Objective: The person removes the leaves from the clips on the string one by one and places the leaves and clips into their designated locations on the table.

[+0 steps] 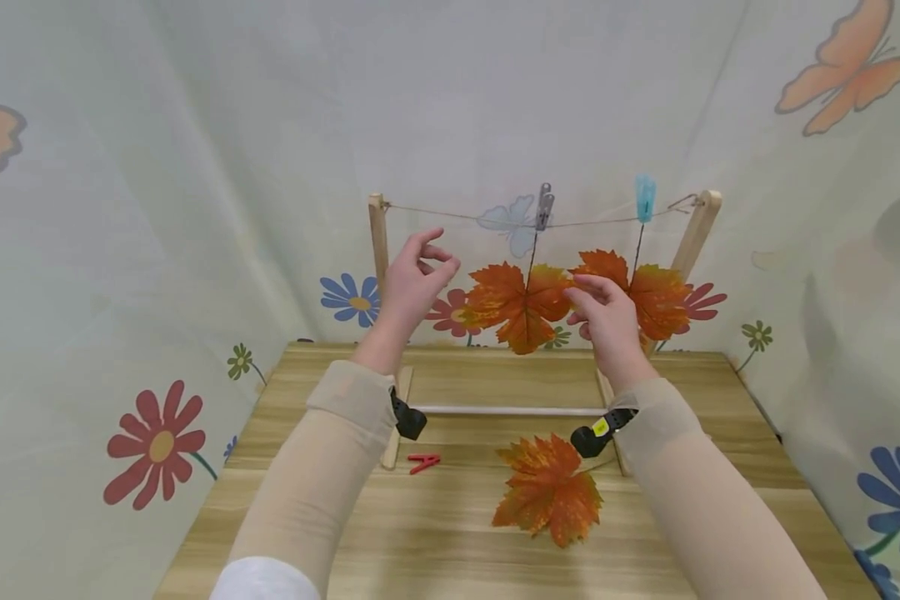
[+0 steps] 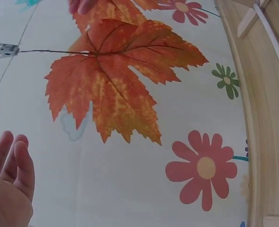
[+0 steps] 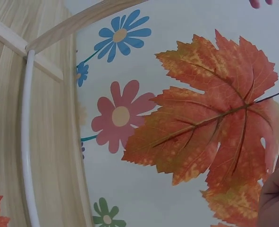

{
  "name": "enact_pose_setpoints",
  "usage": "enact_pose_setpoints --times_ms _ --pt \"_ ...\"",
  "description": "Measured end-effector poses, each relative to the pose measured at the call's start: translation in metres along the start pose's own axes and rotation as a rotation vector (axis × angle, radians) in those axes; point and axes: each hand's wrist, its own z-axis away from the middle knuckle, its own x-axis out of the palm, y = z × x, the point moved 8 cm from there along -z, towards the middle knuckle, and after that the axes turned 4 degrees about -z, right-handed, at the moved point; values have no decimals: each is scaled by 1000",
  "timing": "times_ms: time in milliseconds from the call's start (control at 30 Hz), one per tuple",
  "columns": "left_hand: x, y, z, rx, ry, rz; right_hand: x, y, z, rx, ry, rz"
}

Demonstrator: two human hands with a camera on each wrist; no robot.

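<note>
My left hand (image 1: 416, 279), fingers loosely bent and holding nothing, is raised left of the middle leaf; the left wrist view shows the hand (image 2: 9, 189) below the string. A grey clip (image 1: 544, 207) on the string holds the stem of the middle orange leaf (image 1: 525, 307). A light blue clip (image 1: 645, 198) holds another leaf (image 1: 660, 300) to its right. My right hand (image 1: 611, 325) is between these leaves, fingers loosely bent; whether its fingertips touch a leaf cannot be told. In the right wrist view, the hand (image 3: 276, 198) shows at the edge beside a leaf (image 3: 215, 113).
The string (image 1: 450, 215) runs between two wooden posts, left (image 1: 378, 237) and right (image 1: 696, 237). A white rod (image 1: 506, 410) joins their feet. On the wooden table (image 1: 330, 533) lie a red clip (image 1: 423, 462) and a third leaf (image 1: 549, 492). A flower-patterned cloth hangs behind.
</note>
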Motion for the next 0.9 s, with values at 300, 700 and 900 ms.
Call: enact_pose_setpoints --times_ms 300,700,900 --pt "9 21 -8 33 -63 51 12 -12 -5 -10 -33 117" --pt "18 52 -12 91 -102 3 21 -20 -11 -43 -65 189" --pt "32 67 -17 96 -147 -6 26 -19 -15 -30 -64 181"
